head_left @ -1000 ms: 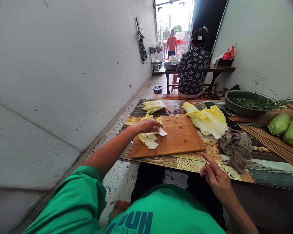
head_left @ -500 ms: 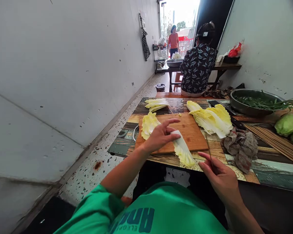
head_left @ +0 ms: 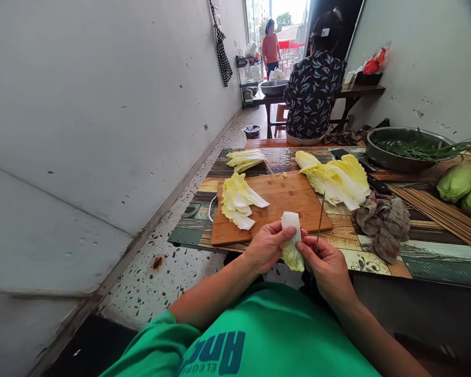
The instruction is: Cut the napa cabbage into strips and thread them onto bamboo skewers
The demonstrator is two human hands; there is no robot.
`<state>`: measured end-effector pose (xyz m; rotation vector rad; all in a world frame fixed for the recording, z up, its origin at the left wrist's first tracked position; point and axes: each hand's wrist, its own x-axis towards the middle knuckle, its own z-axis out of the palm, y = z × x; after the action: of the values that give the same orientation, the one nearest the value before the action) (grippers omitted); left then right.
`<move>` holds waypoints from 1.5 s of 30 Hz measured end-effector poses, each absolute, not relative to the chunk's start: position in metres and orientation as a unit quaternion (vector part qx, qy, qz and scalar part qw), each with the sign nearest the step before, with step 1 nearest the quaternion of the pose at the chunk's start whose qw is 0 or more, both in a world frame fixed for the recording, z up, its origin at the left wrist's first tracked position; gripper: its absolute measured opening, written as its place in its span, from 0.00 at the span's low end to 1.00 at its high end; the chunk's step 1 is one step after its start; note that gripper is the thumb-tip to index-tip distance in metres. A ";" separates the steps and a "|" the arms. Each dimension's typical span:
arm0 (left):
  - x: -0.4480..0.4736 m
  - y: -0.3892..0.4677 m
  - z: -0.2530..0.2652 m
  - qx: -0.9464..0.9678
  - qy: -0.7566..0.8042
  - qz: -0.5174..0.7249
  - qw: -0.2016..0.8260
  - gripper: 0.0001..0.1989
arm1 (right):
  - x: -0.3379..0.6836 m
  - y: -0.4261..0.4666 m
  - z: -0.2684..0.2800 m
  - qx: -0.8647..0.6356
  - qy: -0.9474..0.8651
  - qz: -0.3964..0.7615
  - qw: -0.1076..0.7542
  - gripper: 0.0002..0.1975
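Observation:
My left hand (head_left: 267, 245) pinches a strip of napa cabbage leaf (head_left: 291, 241), its white stem end up and its yellow frilled end down. Close beside it, my right hand (head_left: 325, 262) is closed on a thin wooden skewer (head_left: 320, 222) that points upward, and its thumb touches the leaf's edge. Both hands are at the near edge of a wooden cutting board (head_left: 286, 193). On the board's left part lie several loose cabbage leaves (head_left: 239, 201). A larger heap of leaves (head_left: 335, 178) rests at the board's right, and a skewered bunch (head_left: 246, 158) lies beyond it.
To the right are a grey rag (head_left: 384, 225), a bundle of skewers (head_left: 439, 209), a dark-handled knife (head_left: 379, 184), a metal bowl of greens (head_left: 412, 152) and pale green vegetables (head_left: 457, 180). A person in a patterned shirt (head_left: 314, 97) sits ahead; another person (head_left: 270, 50) stands by the doorway.
My left hand has carried the cabbage strip down and toward my right hand, which has moved left with the skewer. The hands are now together. The view has tilted slightly downward.

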<state>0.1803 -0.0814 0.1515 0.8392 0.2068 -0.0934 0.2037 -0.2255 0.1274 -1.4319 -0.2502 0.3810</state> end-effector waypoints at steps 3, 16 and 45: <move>0.179 -0.082 0.152 0.395 0.107 -0.019 0.912 0.24 | 0.206 -0.231 0.129 -0.692 -0.162 0.154 0.686 0.25; 0.176 -0.054 0.162 0.391 0.130 -0.010 0.911 0.20 | 0.214 -0.296 0.144 -0.822 -0.409 -0.163 0.361 0.19; 0.176 -0.052 0.166 0.452 0.132 -0.019 0.882 0.24 | 0.212 -0.298 0.151 -0.846 -0.384 -0.245 0.279 0.18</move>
<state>0.1764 -0.0523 0.1659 0.9422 0.2739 -0.0390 0.2123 -0.2984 0.1505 -2.2687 -1.0299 -0.6582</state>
